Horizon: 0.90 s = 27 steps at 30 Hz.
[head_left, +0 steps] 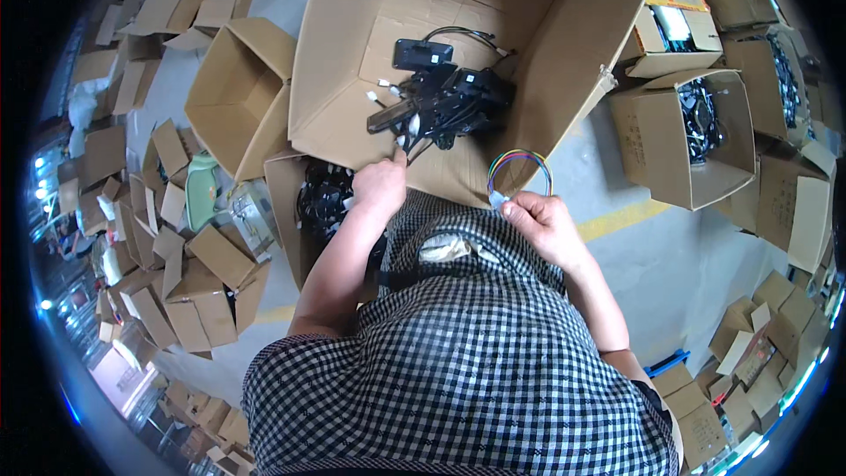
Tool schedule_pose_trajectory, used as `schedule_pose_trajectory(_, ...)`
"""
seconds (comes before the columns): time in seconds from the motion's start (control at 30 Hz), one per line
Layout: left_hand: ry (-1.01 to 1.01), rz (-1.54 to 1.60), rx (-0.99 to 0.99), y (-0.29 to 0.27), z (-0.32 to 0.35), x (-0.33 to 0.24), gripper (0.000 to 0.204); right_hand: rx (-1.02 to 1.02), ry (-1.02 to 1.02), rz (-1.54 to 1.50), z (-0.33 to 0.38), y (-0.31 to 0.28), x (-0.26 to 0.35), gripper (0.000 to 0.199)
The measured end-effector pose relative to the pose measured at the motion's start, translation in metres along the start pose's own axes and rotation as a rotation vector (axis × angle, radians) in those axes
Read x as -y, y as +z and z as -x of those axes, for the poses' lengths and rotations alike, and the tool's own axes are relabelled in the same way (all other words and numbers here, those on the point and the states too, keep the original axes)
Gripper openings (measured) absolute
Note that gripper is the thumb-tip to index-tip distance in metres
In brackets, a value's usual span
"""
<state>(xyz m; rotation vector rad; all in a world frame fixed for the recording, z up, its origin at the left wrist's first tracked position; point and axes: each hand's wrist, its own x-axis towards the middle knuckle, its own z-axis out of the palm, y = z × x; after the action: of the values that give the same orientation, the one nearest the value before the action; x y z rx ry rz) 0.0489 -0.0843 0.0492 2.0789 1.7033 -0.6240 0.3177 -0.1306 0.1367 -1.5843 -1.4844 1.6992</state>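
Black devices with cables (454, 97) lie piled in the big cardboard box (344, 62) in front of me. At the near side of the pile, my left hand (381, 185) is closed, its index finger and thumb at a small white cable plug (402, 142). What its other fingers do is hidden beneath the hand. To the right, over the box's near edge, my right hand (542, 225) pinches the white connector of a looped multicoloured wire harness (520, 155). The loop stands up from the fingers, apart from the devices.
Beside my left forearm stands a box of black parts (324, 198). An open carton (238, 97) is at the left, near a green plastic tub (202, 189). Another carton of black cables (648, 137) stands at the right. A yellow line (621, 219) crosses the grey floor.
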Motion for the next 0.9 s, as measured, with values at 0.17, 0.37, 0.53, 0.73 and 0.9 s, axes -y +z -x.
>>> schedule_pose_trajectory(0.17, 0.218, 0.685, -0.295, -0.009, 0.056, -0.014, 0.031, 0.037, -0.052, 0.092, 0.006, -0.004, 0.003, 0.029)
schedule_pose_trajectory(0.37, 0.056, 1.181, -0.049, -0.009, 0.110, -0.028, 0.015, 0.043, -0.152, 0.105, 0.011, -0.006, 0.005, 0.028)
schedule_pose_trajectory(0.53, -0.023, 0.807, -0.126, -0.047, 0.135, -0.031, 0.013, 0.091, -0.191, 0.133, 0.004, -0.004, 0.003, 0.028)
schedule_pose_trajectory(0.73, 0.294, 1.744, -0.079, -0.037, 0.132, -0.049, 0.038, 0.300, -0.107, -0.259, -0.003, -0.003, 0.012, 0.030)
schedule_pose_trajectory(0.9, 0.359, 0.801, -0.643, -0.041, 0.118, -0.060, 0.034, 0.427, -0.215, -0.171, -0.001, 0.002, 0.034, 0.027)
